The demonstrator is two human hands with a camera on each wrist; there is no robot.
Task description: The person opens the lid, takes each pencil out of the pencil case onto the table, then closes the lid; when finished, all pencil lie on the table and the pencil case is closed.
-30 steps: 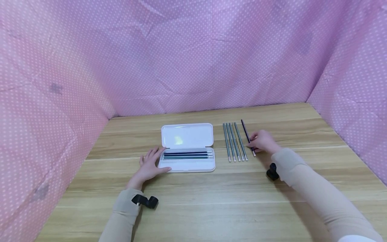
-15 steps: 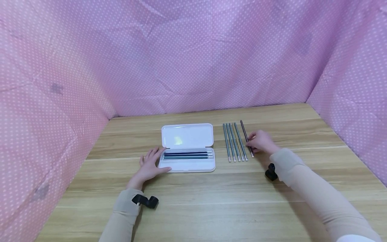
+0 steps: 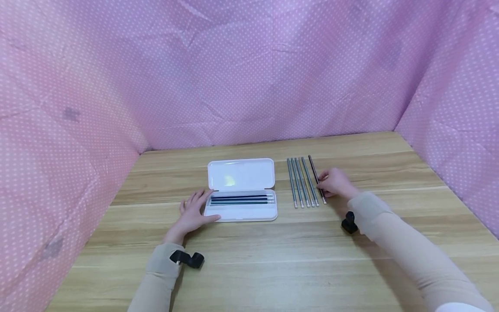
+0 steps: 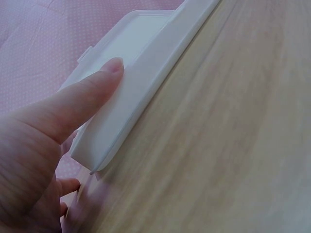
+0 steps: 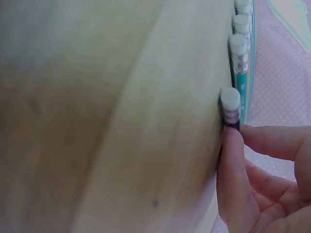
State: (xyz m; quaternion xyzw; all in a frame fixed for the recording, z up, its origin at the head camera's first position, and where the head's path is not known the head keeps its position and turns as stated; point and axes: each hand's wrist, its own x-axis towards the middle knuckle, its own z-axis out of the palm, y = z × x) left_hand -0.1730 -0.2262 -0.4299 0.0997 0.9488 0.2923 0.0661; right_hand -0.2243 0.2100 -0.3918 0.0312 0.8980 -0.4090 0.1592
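Observation:
In the head view an opened white pencil case [image 3: 245, 213] lies on the table, its lid [image 3: 249, 175] folded back. Several dark and teal pencils [image 3: 239, 202] are inside, along the hinge side. My left hand [image 3: 191, 216] holds the case's left end, thumb on the front edge and index finger at the back corner. To the right, several teal pencils [image 3: 292, 183] lie side by side, eraser ends towards me. My right hand [image 3: 336, 183] pinches a dark pencil [image 3: 313, 167] near its eraser end, right of that row. The right wrist view shows its white eraser [image 5: 231, 99] beyond the thumb and finger.
The wooden table [image 3: 265, 264] stretches in front of the case and pencils. A pink dotted cloth [image 3: 249, 78] hangs behind the table and along both sides. Each wrist bears a black camera mount, such as the left one [image 3: 188, 259].
My right hand has shifted the dark pencil slightly left, so its eraser end is closer to the row of teal pencils. The left hand and the case stay put.

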